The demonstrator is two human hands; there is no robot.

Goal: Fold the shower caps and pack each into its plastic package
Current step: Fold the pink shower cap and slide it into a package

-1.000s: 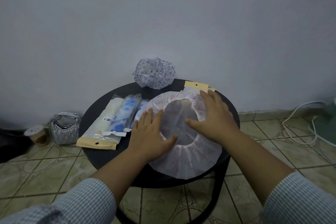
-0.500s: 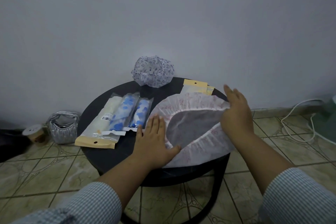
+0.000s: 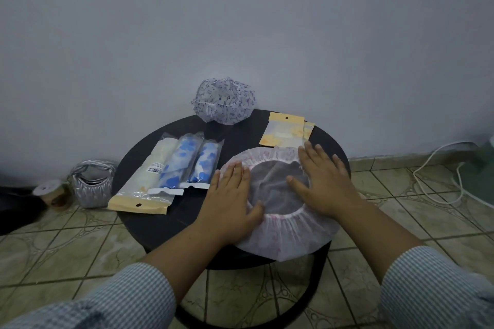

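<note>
Both the left hand (image 3: 230, 195) and right hand (image 3: 324, 181) press flat, fingers spread, on the pink shower cap (image 3: 288, 232); three packages (image 3: 171, 171) hold folded caps.

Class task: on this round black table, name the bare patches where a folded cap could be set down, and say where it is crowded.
Bare table shows at the near-left edge, in front of the packed packages, and a narrow strip between them and the left hand. Crowded: the pink cap fills the right; the purple cap and empty packages take the back.

package (image 3: 286, 133) near end: under shower cap (image 3: 288, 235) | barcode label (image 3: 154, 170): unreadable | green object (image 3: 485, 168): cut off right
</note>
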